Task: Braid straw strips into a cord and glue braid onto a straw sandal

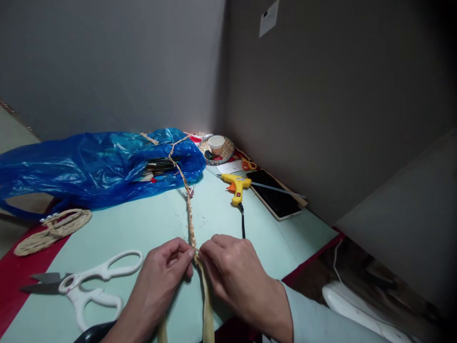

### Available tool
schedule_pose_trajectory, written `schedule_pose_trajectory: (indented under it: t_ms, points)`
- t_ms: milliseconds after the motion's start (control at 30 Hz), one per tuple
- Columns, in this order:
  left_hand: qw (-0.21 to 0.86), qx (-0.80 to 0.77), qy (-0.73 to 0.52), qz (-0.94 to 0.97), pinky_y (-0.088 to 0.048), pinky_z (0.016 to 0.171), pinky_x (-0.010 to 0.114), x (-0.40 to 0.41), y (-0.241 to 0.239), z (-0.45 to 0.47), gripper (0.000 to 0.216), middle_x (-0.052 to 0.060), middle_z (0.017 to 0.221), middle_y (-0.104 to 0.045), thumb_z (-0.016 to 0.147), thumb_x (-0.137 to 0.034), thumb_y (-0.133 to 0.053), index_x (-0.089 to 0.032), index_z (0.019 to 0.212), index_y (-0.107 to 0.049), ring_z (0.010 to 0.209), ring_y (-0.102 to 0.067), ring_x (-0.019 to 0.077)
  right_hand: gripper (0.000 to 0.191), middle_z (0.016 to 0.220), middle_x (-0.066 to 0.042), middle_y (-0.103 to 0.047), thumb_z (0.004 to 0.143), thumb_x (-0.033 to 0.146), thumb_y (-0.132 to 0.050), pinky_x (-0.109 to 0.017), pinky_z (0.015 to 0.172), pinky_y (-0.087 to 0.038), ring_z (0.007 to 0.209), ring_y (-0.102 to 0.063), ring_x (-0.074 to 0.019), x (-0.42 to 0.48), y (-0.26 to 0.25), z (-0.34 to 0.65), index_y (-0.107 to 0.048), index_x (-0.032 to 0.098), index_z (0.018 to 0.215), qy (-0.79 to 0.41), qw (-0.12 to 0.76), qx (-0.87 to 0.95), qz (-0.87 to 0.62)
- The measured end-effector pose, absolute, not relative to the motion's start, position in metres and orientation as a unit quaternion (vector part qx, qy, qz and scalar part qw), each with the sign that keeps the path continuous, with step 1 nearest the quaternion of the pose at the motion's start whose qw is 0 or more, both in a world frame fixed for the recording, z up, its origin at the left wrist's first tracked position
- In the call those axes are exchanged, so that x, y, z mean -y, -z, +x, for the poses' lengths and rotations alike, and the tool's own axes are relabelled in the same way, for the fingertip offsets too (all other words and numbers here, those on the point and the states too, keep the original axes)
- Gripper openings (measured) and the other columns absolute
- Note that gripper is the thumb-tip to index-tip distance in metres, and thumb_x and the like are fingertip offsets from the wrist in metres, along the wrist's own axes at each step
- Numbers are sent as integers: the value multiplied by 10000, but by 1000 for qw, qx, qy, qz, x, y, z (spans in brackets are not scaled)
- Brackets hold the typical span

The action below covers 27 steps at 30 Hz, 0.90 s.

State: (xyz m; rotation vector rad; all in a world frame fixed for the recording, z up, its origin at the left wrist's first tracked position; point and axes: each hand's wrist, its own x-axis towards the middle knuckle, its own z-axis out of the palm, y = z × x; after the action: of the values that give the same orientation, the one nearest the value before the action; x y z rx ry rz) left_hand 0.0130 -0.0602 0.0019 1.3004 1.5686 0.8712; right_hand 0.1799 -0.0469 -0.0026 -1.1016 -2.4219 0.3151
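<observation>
A long, thin straw braid [190,216] runs from the blue bag at the back down to my fingers at the table's front. My left hand [162,271] pinches the braid's near end between thumb and forefinger. From the right, my right hand [232,269] is closed on a strand at the same spot, its fingertips partly hidden. Below the hands, loose flat pale-green strands [207,305] hang toward the table edge. White-handled scissors [89,281] lie partly open left of my left hand.
A blue plastic bag [82,166] covers the back left. A woven sandal [53,231] lies at the left edge. Right of the braid are a yellow glue gun [236,186] with its cord and a dark phone or tablet [274,195]. Behind, a woven tray [228,151] holds a paper cup [216,144].
</observation>
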Motion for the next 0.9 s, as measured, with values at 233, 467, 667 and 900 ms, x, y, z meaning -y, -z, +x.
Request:
schedule_pose_trajectory:
  t_ms: [233, 467, 667, 900]
  points:
    - [488, -623, -361, 494, -304, 542, 247, 62, 2, 11, 299, -39, 554, -537, 732, -454, -666, -168, 660, -619, 532, -436, 124, 208, 662, -46, -575, 812, -26, -467, -326, 499, -279, 561, -488, -190, 64, 10, 164, -603, 128, 775, 111, 296, 892, -324]
    - [548, -595, -380, 448, -242, 497, 231, 65, 5, 10, 319, -81, 506, -452, 725, -469, -694, -164, 678, -615, 483, -343, 88, 279, 650, -99, -595, 831, 2, -379, -334, 484, -294, 534, -480, -201, 68, 18, 161, -654, 44, 861, 204, 320, 891, -251]
    - [559, -591, -388, 433, -361, 615, 242, 63, -3, 10, 278, -19, 632, -623, 683, -413, -749, -149, 710, -669, 623, -510, 134, 209, 695, -52, -559, 870, 45, -419, -324, 505, -324, 595, -473, -196, 61, 8, 183, -589, 145, 801, 91, 284, 907, -297]
    - [539, -593, -377, 464, -331, 559, 235, 63, -4, 6, 245, -13, 641, -671, 758, -404, -701, -175, 674, -678, 574, -482, 122, 171, 990, -58, -643, 958, 281, -520, -294, 834, -436, 935, -585, -184, 17, -20, 204, -617, 172, 1048, -329, 221, 840, -372]
